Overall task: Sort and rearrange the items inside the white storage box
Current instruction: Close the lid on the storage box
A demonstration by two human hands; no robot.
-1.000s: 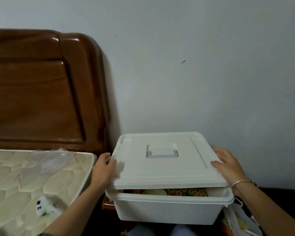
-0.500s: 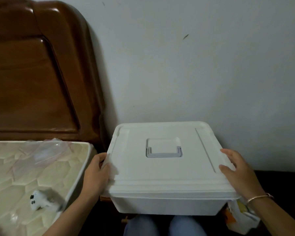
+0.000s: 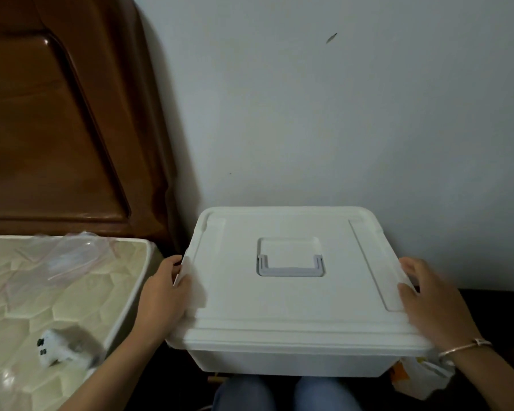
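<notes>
Holding the lid (image 3: 288, 304) level on the white storage box (image 3: 288, 361), left grip (image 3: 166, 295) and right grip (image 3: 428, 307) are clamping its opposite edges, likely for even control.

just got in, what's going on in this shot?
A person sits facing a white storage box and holds its lid by the two side edges: the left hand grips the left edge and the right hand the right. The lid lies flat on the box with no gap along the front, so the contents are hidden. To the left, a clear plastic bag and a small white object lie on a mattress.
</notes>
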